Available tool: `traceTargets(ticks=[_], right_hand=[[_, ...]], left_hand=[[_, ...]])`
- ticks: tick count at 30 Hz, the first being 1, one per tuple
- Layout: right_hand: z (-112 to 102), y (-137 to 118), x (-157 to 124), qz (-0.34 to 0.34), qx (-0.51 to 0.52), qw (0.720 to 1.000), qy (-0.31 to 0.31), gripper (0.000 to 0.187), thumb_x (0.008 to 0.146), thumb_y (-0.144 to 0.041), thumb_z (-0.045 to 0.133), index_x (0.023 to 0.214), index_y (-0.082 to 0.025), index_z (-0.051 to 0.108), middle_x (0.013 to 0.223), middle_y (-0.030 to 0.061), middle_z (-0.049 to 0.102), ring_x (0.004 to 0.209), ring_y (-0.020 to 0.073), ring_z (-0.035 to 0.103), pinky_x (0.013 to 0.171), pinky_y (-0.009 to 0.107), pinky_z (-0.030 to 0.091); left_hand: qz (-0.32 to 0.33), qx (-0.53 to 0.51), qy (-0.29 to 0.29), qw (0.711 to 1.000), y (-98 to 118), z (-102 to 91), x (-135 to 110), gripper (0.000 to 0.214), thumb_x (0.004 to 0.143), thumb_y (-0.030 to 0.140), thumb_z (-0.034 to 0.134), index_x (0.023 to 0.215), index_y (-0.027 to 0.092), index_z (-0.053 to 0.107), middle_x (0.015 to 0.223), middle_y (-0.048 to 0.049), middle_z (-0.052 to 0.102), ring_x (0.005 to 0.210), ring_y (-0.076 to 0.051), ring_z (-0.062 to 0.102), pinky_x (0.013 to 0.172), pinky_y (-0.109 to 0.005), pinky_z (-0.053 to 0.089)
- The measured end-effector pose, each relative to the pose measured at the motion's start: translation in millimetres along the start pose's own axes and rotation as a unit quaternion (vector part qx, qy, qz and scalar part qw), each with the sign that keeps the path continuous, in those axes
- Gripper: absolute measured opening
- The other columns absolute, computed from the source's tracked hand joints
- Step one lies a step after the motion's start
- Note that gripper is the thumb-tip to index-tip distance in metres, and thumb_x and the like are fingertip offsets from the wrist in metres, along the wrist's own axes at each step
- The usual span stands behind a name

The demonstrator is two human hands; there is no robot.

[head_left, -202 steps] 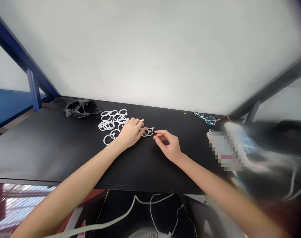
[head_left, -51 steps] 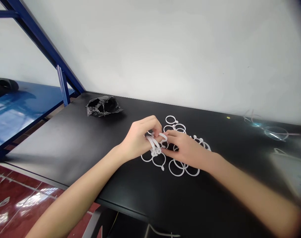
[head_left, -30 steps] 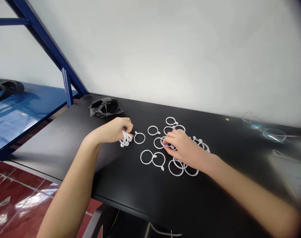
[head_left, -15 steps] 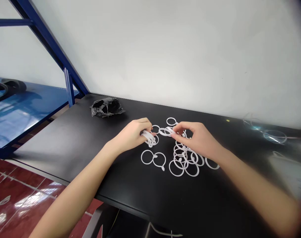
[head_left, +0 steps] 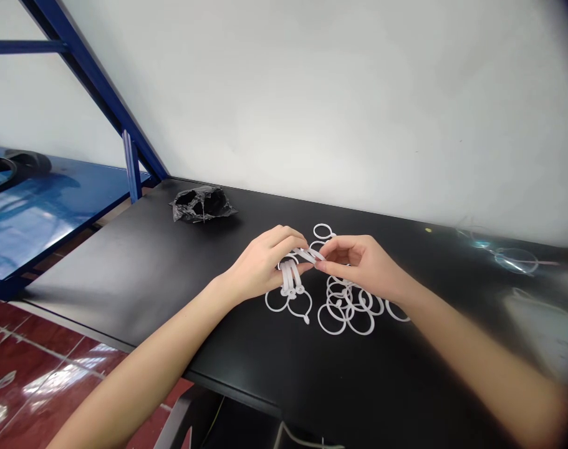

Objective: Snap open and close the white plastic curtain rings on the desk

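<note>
I see my left hand (head_left: 265, 265) closed around a bunch of white rings (head_left: 290, 279) just above the black table (head_left: 171, 274), my right hand (head_left: 365, 265) pinching a single ring (head_left: 312, 254) against that bunch, while a cluster of loose rings (head_left: 349, 308) lies ungathered on the table beneath.

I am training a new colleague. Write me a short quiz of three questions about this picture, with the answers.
1. True or false: the left hand grips a bundle of rings.
2. What lies at the far left of the table? A) crumpled black bag B) red cup C) book
3. Short answer: the right hand pinches a single ring. What colour are the loose rings below it?

Key: 1 true; 2 A; 3 white.
</note>
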State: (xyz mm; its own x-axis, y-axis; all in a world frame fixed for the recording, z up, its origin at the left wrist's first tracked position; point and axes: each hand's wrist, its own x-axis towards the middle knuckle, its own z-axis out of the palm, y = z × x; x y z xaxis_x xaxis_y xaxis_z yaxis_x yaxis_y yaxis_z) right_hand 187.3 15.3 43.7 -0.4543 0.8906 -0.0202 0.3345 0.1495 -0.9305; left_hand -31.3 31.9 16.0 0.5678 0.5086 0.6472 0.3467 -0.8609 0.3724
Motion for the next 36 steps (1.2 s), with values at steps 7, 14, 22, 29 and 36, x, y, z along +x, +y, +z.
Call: traceTargets(ticks=[7,14,22,29,36], right_hand=[[-6,-4,-1,-0.004,-0.007,1.000,-0.030,0.017,0.079,-0.035,0.071,0.084,-0.018,0.073,0.078,0.0025,0.069,0.070,0.0153,0.063,0.066,0.031,0.053],[1,-13,-5,-0.071,-0.033,0.997,-0.019,0.009,0.082,-0.028,0.068,0.087,-0.022,0.073,0.098,0.0043,0.071,0.087,0.0191,0.066,0.080,0.036,0.055],[0,-13,-6,-0.087,-0.034,0.996,0.001,0.011,0.082,-0.032,0.070,0.086,-0.022,0.074,0.093,0.0044,0.073,0.089,0.0210,0.067,0.085,0.039,0.054],[3,-7,-10,-0.054,-0.022,0.987,0.151,0.035,0.100,-0.038,0.037,0.097,-0.020,0.066,0.042,-0.0067,0.047,0.038,0.0098,0.042,0.043,0.025,0.035],[1,1,-15,-0.130,-0.080,0.983,0.104,0.027,0.082,-0.013,0.037,0.057,-0.022,0.036,0.044,-0.0055,0.033,0.040,0.0094,0.027,0.042,0.027,0.021]], left_hand=[[-0.001,-0.011,0.011,1.000,0,-1.6,-2,0.003,0.091,0.018,0.057,0.092,0.018,0.060,0.093,-0.0085,0.067,0.083,-0.017,0.062,0.072,-0.030,0.052],[-0.001,-0.032,0.043,0.999,2,2.8,-2,0.019,0.088,0.022,0.065,0.103,0.018,0.055,0.100,-0.0103,0.064,0.091,-0.019,0.062,0.078,-0.033,0.054],[0.005,-0.014,0.013,1.000,1,3.7,-4,0.021,0.091,0.023,0.060,0.110,0.018,0.054,0.104,-0.0116,0.064,0.093,-0.020,0.061,0.077,-0.034,0.053],[0.015,0.018,-0.030,0.999,4,3.4,-2,0.021,0.099,0.021,0.043,0.110,0.015,0.059,0.104,-0.0127,0.068,0.090,-0.020,0.061,0.078,-0.036,0.051],[-0.096,-0.068,-0.024,0.993,8,7.2,-4,0.035,0.103,0.031,0.034,0.119,0.016,0.060,0.106,-0.0112,0.068,0.095,-0.021,0.060,0.084,-0.037,0.050]])
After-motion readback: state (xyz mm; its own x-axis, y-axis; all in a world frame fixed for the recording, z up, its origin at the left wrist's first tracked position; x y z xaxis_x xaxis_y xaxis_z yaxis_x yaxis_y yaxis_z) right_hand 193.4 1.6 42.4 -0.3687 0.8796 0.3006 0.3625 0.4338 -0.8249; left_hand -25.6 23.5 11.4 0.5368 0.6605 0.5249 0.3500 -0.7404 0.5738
